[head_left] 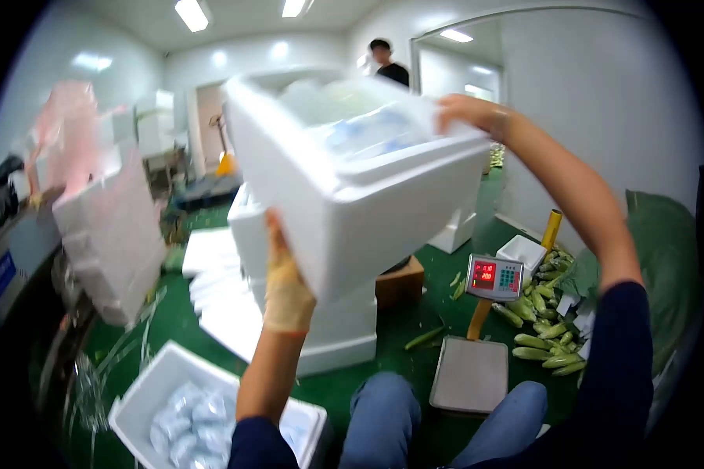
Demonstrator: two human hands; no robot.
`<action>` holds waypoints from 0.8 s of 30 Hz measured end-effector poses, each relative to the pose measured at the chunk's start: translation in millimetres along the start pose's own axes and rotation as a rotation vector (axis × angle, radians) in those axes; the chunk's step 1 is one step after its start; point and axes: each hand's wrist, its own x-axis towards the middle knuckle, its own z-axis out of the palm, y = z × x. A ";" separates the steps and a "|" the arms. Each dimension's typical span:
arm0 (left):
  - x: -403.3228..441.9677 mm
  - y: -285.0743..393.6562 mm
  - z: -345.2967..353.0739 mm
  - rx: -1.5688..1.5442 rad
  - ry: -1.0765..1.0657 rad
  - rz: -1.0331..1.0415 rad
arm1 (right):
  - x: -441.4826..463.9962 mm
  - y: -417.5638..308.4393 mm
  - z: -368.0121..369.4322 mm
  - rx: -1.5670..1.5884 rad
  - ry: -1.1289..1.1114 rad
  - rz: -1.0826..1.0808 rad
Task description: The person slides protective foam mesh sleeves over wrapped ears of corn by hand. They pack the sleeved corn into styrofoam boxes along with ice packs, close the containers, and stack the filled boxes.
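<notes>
A white foam box is held up in front of me, tilted, with clear plastic and bluish-white packs inside. My left hand, in a pale glove, supports its lower left side. Gripping the far right rim is my right hand, its fingers partly hidden and blurred. Beneath the raised box stands a stack of white foam boxes. A second open foam box sits on the floor at lower left, with several bluish-white packs in it.
A scale with a lit display stands before my knees. Green vegetables lie in a heap to its right. White foam sheets and wrapped boxes are at left. A person stands at the back.
</notes>
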 end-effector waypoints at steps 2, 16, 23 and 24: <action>4.2 4.4 4.8 -0.019 0.083 0.090 | 68.8 -19.8 7.8 -0.017 -0.096 0.080; 113.3 -90.5 -71.6 0.617 0.548 0.014 | 334.4 80.6 64.8 -0.409 0.051 -0.294; 45.2 5.2 -90.7 1.206 0.353 0.133 | 171.5 111.5 95.0 0.685 0.353 -0.294; 39.0 39.4 -114.3 1.398 0.400 0.554 | 130.3 99.4 118.3 0.801 0.334 -0.232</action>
